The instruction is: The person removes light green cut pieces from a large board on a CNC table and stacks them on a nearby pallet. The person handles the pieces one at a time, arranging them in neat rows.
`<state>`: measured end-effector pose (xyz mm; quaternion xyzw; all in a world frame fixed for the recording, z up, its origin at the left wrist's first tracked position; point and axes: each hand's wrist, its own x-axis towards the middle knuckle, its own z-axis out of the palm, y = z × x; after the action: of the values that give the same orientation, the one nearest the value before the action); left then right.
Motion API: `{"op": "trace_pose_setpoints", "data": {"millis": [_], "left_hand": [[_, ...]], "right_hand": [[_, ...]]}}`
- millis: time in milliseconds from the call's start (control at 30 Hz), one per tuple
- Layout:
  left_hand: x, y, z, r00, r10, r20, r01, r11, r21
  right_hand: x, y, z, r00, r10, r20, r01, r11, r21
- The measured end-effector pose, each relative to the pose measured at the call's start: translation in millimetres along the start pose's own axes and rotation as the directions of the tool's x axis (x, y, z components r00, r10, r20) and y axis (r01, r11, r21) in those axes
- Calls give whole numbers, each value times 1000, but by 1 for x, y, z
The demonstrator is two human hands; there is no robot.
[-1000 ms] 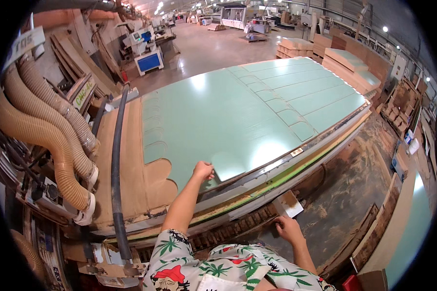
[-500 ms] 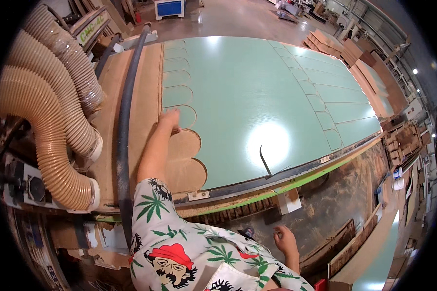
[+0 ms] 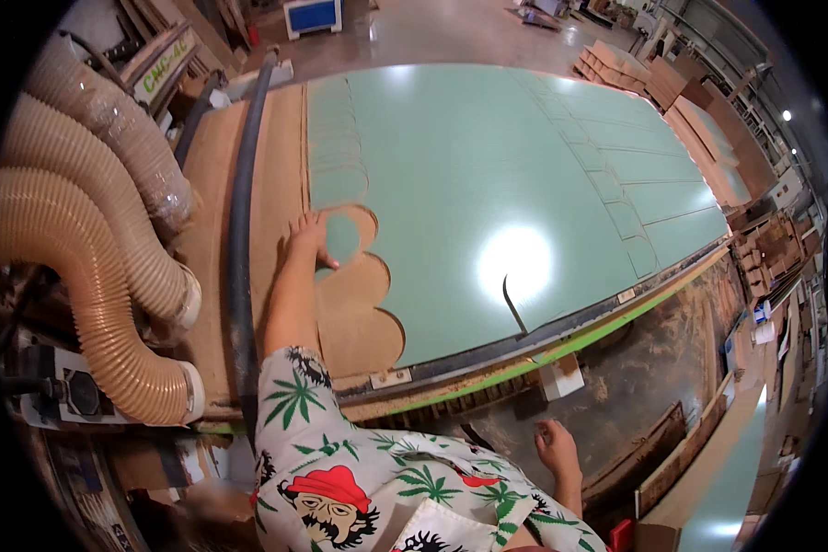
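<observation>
My left hand point(image 3: 311, 241) grips a small light-green panel piece point(image 3: 342, 237) with a rounded end, fingers on its far side and thumb at its near side. The piece is shifted out of its rounded recess at the left end of the big green panel point(image 3: 442, 175). Brown board point(image 3: 354, 299) shows in the scalloped recesses nearer to me. Farther along that edge, more rounded pieces point(image 3: 336, 175) lie within their cut lines. My right hand point(image 3: 557, 449) hangs beyond the table's near edge, fingers loosely curled, with nothing seen in it.
A thin dark curved strip point(image 3: 513, 305) lies at the panel's near edge. A black tube point(image 3: 241, 202) crosses the table to the left, beside ribbed hoses point(image 3: 92, 276). Rectangular cut lines mark the panel's right part. Stacked boards point(image 3: 704, 138) stand beyond the right end.
My left hand has drawn a rounded green piece leftward out of its recess, baring brown board beneath. My right hand still hangs low. The view has shifted slightly.
</observation>
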<state>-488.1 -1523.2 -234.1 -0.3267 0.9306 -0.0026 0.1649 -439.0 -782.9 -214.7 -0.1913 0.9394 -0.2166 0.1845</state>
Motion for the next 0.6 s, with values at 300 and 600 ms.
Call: {"op": "trace_pose_setpoints", "data": {"millis": [300, 600], "left_hand": [[-70, -10, -46, 970, -126, -208, 11, 877, -481], [-186, 24, 26, 750, -548, -371, 71, 625, -778]], "right_hand": [[18, 32, -3, 990, -132, -45, 134, 990, 49], [25, 90, -31, 969, -236, -67, 242, 966, 95]]}}
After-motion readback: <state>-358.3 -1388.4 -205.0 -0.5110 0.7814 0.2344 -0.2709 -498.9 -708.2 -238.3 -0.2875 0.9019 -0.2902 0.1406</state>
